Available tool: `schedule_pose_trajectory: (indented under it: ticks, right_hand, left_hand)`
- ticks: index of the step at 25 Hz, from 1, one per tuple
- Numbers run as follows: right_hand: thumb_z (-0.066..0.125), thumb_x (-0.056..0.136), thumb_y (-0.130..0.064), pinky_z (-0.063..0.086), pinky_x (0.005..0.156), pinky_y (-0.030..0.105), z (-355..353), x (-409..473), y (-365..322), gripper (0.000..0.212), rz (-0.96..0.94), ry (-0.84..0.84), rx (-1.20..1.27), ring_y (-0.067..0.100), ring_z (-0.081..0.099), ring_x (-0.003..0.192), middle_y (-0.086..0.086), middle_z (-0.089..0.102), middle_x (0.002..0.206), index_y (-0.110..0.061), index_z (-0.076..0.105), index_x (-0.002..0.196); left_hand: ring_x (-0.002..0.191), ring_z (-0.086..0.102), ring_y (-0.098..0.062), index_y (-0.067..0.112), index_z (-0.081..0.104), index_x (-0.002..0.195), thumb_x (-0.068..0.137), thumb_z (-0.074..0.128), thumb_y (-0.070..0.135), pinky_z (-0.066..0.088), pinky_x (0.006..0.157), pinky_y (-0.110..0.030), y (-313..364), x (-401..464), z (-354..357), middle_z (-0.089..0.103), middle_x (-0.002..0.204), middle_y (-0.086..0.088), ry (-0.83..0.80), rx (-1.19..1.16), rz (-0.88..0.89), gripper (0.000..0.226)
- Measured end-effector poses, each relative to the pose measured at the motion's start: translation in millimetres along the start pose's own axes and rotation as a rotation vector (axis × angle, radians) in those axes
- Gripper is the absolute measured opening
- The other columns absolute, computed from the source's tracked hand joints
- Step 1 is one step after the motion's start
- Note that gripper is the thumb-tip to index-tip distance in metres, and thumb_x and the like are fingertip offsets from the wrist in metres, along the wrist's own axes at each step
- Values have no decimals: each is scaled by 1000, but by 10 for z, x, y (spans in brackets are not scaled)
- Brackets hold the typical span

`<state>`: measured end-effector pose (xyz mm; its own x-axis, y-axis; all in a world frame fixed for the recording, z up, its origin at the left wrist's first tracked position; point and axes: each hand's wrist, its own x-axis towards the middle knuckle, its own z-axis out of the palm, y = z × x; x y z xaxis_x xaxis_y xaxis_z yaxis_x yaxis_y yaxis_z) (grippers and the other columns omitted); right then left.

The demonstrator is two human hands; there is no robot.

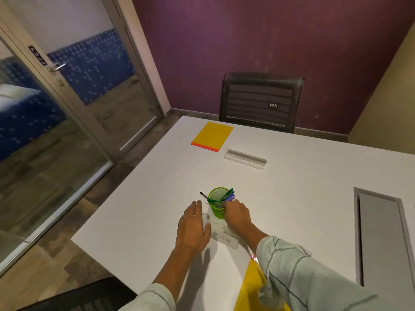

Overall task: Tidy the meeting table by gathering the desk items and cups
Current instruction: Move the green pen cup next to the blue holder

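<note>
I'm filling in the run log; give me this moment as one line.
right hand: at green mesh pen cup, on pens | left hand: open beside cup | far yellow notepad: untouched

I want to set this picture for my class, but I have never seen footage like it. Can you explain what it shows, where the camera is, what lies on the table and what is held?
No machine here: a person wears a camera on the head, looking down at their own hands. On the white table stand a green pen cup with pens, a clear name stand, another stand farther off, and a yellow pad. The right hand is closed around the cup's side. The left hand is open, flat beside it, holding nothing.
</note>
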<state>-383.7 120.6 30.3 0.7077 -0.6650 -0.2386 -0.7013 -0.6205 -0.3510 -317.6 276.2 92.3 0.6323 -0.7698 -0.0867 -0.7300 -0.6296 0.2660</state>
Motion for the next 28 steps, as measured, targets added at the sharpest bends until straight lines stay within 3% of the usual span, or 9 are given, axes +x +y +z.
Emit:
schedule_pose_trajectory:
  ticks: [4,9,12,15,17,20,22,25,28]
  right_hand:
    - [44,93,-23,42,71,31,-108,-111,216,32,-73,91,82,33,62,95,13,64,110,-22,61,121]
    - [51,90,-23,52,71,30,-505,-689,542,34,-172,297,300,21,65,85,1,69,105,-33,63,119]
    - [56,89,-19,53,75,21,-724,-1166,775,36,-238,421,426,7,62,90,-10,66,113,-38,62,118]
    - [58,87,-13,56,81,24,-878,-1689,989,34,-277,487,507,0,60,97,-15,61,116,-35,65,111]
    - [61,85,-12,56,84,28,-900,-1976,1164,29,-243,518,540,1,61,100,-16,61,118,-31,68,106]
    - [67,87,-23,55,89,34,-893,-2393,1464,27,-121,556,576,2,60,107,-21,60,123,-40,67,109]
    - [69,85,-40,53,95,37,-899,-2669,1651,36,-7,597,526,1,56,116,-22,55,132,-47,60,119]
    - [74,71,-60,46,102,31,-1035,-3085,1918,71,164,744,382,7,47,128,-9,45,146,-41,50,135]
    - [75,66,-60,43,106,40,-1415,-3366,2128,86,80,710,162,11,27,141,-3,37,153,-33,43,141]
  left_hand:
    - [140,36,-22,16,20,150,92,59,31,36,111,-33,5,-58,89,28,157,-5,42,-179,-93,71]
    - [143,30,-24,16,27,147,86,70,27,35,114,-40,356,-120,179,27,157,-6,-8,-347,-151,76]
    - [144,29,-21,18,24,149,75,79,38,30,116,-37,815,-212,159,26,158,-2,-33,-534,-15,94]
    - [134,41,-15,25,23,150,65,86,31,37,109,-31,1304,-317,143,39,148,2,-88,-729,123,106]
    - [124,52,-14,27,30,145,61,88,19,45,100,-27,1621,-428,115,50,138,0,-118,-790,169,102]
    - [102,63,2,34,44,124,57,91,16,47,82,-9,2040,-640,142,65,113,9,-133,-841,312,83]
    - [97,64,1,39,48,112,55,91,19,51,79,-12,2259,-767,202,67,103,15,-139,-833,389,74]
    - [95,66,-5,38,52,107,50,90,26,56,81,-26,2532,-930,306,69,99,13,-215,-833,451,70]
    - [90,67,-4,30,55,105,47,90,25,57,79,-33,2782,-1059,402,69,96,10,-318,-822,494,68]
